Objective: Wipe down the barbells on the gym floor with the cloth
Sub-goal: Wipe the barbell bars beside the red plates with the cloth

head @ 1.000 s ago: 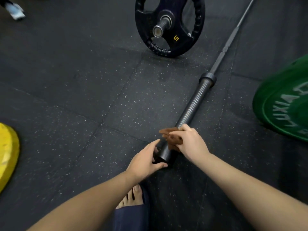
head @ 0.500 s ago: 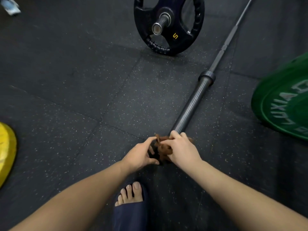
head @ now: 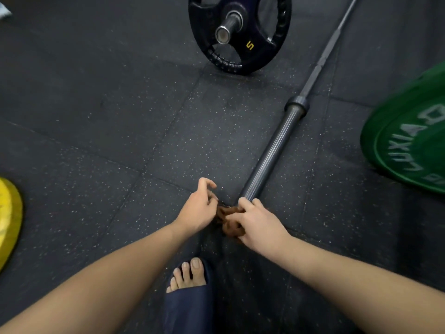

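An empty barbell (head: 272, 150) lies on the black rubber floor, running from the lower middle up to the top right. Its thick sleeve ends at my hands. My right hand (head: 258, 224) grips a small brown cloth (head: 227, 219) bunched over the sleeve's near end, which the cloth and hand hide. My left hand (head: 199, 206) hovers just left of the cloth with its fingers loosely curled and thumb raised, and it holds nothing that I can see. A second barbell's end (head: 226, 30) carries a black 5 plate (head: 262, 51) at the top.
A green bumper plate (head: 409, 145) stands at the right edge, close to the bar. A yellow plate (head: 9, 218) lies at the left edge. My foot in a navy slipper (head: 190, 278) is just below the hands. Open floor lies to the left.
My right hand has slid the cloth down the sleeve to its near end. My left hand has come off the bar's end and lifted slightly to the left.
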Available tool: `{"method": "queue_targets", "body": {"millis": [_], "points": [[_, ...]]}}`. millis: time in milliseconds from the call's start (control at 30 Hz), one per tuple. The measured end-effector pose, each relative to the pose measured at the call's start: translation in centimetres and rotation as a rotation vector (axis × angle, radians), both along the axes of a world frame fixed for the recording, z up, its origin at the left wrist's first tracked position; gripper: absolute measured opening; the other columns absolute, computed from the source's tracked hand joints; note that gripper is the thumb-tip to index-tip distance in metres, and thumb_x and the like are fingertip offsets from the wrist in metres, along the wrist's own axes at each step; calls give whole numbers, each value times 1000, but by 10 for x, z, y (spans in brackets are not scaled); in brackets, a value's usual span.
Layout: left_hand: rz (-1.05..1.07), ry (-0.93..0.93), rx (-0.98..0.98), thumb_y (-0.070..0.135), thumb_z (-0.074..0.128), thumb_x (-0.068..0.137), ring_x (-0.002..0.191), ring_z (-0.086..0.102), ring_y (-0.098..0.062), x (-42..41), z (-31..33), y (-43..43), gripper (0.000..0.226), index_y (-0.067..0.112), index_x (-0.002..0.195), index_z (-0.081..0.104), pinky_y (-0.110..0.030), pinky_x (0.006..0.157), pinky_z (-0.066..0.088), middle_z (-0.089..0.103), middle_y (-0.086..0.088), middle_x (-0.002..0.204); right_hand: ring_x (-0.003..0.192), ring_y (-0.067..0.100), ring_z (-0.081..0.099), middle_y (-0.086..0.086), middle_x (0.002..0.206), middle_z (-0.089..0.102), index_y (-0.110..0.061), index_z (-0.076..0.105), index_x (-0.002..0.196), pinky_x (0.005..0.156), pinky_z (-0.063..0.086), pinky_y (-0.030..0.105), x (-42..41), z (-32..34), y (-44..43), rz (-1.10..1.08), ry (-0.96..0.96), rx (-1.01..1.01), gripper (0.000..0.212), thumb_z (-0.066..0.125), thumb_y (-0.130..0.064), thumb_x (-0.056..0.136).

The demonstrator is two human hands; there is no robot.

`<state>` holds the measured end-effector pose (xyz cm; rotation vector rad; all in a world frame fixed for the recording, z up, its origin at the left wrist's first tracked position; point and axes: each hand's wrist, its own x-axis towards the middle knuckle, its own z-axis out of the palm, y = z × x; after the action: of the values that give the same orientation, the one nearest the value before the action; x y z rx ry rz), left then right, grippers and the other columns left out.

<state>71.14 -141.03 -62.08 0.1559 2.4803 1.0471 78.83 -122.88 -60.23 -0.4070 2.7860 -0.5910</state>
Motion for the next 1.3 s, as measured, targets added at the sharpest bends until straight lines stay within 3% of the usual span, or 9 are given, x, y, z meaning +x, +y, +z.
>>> {"method": "queue_targets", "body": {"millis": [100,167,300,367,500,700,1033,1167,1300], "points": [[-17,50,-8,19,50,102,85,61,-10,-7,7,20,19,25,119,43,-31,77,46,61,7,101,87,20,50,-4,96,43,-37,76,109,84,49,33,-23,19,18,67,-189,-87,22,74,-39,87],[-27,122,-25,24,51,102,90,61,-15,-12,12,40,21,25,121,45,-37,84,50,57,6,109,86,10,52,-5,92,46,-37,75,116,76,40,17,-37,34,44,105,-285,-86,34,80,-39,83],[-214,339,-230,31,50,103,116,55,-21,-14,19,90,41,21,142,42,-37,82,47,38,2,143,93,17,55,-5,90,44,-41,73,114,79,40,25,-51,45,117,-344,-171,-111,37,84,-37,79],[-310,405,-273,33,49,103,137,42,-23,-9,19,113,55,17,153,33,-40,99,48,24,0,160,100,25,57,-2,92,45,-41,74,108,88,47,32,-51,40,146,-552,-130,-72,31,84,-38,79],[-470,333,-404,40,39,107,158,0,-22,2,0,141,75,9,163,0,-43,126,19,-6,-6,171,104,30,59,1,97,47,-37,74,110,94,49,35,-46,26,166,-753,-124,-71,30,82,-36,81],[-551,351,-555,56,3,105,150,-33,-16,5,-23,136,74,10,157,-23,-45,127,-5,-35,-3,163,105,26,59,3,104,52,-33,74,107,92,51,36,-65,13,150,-884,11,-204,25,82,-34,83],[-504,361,-499,68,21,102,154,-22,-13,-37,-28,91,87,20,158,-25,-46,128,3,-31,7,165,100,18,56,0,109,48,-34,72,105,83,41,24,-112,7,137,-1050,138,-366,18,77,-28,88],[-495,269,-416,65,46,98,156,-14,-9,-62,-27,67,101,25,159,-25,-42,128,6,-27,14,166,118,27,45,-1,114,44,-35,72,107,84,48,34,-151,4,133,-1103,83,-186,17,71,-29,90],[-459,177,-303,52,53,100,155,-11,-4,-78,-30,52,97,29,160,-21,-42,129,8,-23,22,165,122,30,40,3,128,45,-30,63,122,95,50,47,-197,14,138,-1088,160,-76,31,69,-28,91]]}}
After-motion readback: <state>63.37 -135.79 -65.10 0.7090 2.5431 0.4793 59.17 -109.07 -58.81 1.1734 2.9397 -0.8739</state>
